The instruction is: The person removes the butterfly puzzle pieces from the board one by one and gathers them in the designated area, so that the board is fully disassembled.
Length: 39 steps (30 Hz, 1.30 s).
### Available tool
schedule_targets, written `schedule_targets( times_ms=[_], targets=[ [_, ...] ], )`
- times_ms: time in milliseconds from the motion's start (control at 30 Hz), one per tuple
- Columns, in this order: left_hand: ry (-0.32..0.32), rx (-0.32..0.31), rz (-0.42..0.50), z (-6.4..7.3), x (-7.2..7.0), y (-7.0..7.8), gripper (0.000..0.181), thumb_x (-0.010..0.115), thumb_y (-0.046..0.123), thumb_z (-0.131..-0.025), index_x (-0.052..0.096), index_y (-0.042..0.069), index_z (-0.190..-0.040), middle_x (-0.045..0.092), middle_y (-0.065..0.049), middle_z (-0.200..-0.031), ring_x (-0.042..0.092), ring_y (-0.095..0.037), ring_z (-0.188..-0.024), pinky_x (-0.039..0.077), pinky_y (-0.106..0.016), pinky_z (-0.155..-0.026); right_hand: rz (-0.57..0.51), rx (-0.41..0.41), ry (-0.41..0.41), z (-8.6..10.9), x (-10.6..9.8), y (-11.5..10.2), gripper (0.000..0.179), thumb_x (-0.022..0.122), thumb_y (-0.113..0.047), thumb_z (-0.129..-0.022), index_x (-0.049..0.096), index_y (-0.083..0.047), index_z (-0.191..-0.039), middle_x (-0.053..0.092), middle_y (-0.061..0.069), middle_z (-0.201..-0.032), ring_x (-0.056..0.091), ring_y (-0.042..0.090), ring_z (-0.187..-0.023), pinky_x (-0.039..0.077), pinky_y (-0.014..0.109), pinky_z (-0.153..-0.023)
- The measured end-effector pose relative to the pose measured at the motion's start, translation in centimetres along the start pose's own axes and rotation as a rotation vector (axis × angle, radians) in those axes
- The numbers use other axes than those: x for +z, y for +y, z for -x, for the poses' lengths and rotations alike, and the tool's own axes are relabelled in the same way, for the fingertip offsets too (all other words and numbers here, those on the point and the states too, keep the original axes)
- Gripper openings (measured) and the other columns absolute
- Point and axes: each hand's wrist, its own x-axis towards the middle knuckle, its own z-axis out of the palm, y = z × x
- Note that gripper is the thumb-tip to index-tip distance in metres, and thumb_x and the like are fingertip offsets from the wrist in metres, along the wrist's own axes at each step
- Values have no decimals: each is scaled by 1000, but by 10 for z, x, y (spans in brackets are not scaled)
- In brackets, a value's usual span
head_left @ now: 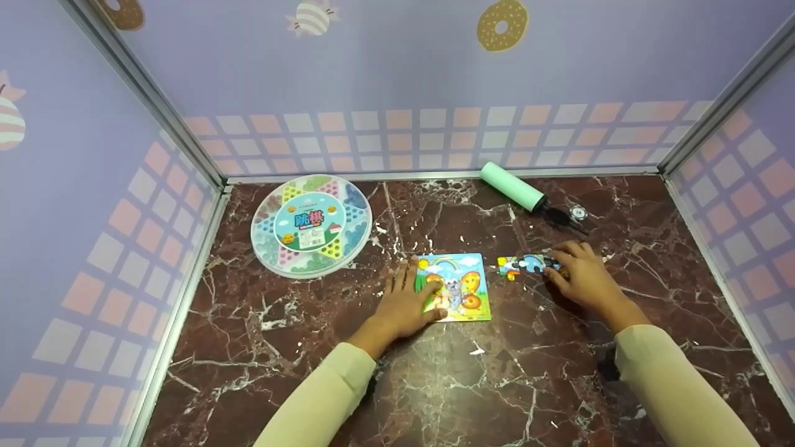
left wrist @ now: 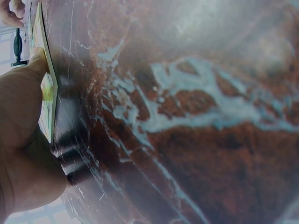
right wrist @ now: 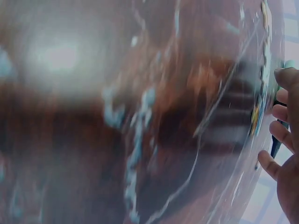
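My left hand (head_left: 402,304) rests over the left side of a square picture puzzle board (head_left: 469,304) with a rainbow and a butterfly design. In the left wrist view, its thumb lies on the face of the board (left wrist: 48,100). To the right, a short strip of joined jigsaw pieces (head_left: 528,263) lies flat on the marble surface. My right hand (head_left: 584,276) is at the strip's right end, its fingers loosely bent. Seen from the right wrist, the fingers (right wrist: 280,133) are spread apart with nothing visible between them, and the strip's edge (right wrist: 256,116) is beside them.
A round Chinese checkers set (head_left: 310,226) lies at the left. Toward the back right are a mint-green cylinder (head_left: 510,185) with a black end, a black oval-shaped item (head_left: 557,216) and a small round silvery object (head_left: 578,213). Patterned walls (head_left: 404,139) enclose the marble surface (head_left: 459,385).
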Motion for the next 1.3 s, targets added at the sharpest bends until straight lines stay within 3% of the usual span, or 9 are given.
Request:
schedule_targets(
  times_ms=[400, 600, 933, 1300],
  targets=[
    [3, 4, -8, 1, 0, 0, 72, 51, 71, -107, 44, 34, -169, 0, -26, -186, 1, -47, -174, 6, -67, -140, -26, -34, -23, -25, 21, -39, 41, 75, -27, -106, 73, -3, -140, 66, 22, -140, 58, 48, -129, 48, 81, -101],
    [11, 17, 1, 1, -1, 1, 71, 53, 69, -107, 45, 34, -168, 1, -27, -185, 3, -49, -173, 5, -69, -139, -50, -56, -35, -36, 30, -58, 39, 74, -24, -106, 73, -3, -140, 66, 21, -140, 57, 49, -132, 40, 91, -108],
    [4, 10, 9, 1, -2, 2, 71, 54, 70, -107, 44, 34, -168, 2, -27, -185, 2, -49, -173, 2, -69, -139, -65, -94, -47, -47, 41, -83, 40, 74, -26, -107, 74, -5, -140, 66, 19, -140, 57, 45, -129, 49, 75, -99],
    [27, -31, 62, -2, 1, 1, 102, 63, 69, -104, 22, 11, -177, 4, -23, -186, 5, -45, -174, 8, -65, -140, -62, -142, -47, -53, 56, -108, 33, 74, -26, -107, 76, -11, -136, 65, 17, -138, 56, 43, -124, 47, 72, -98]
  ],
)
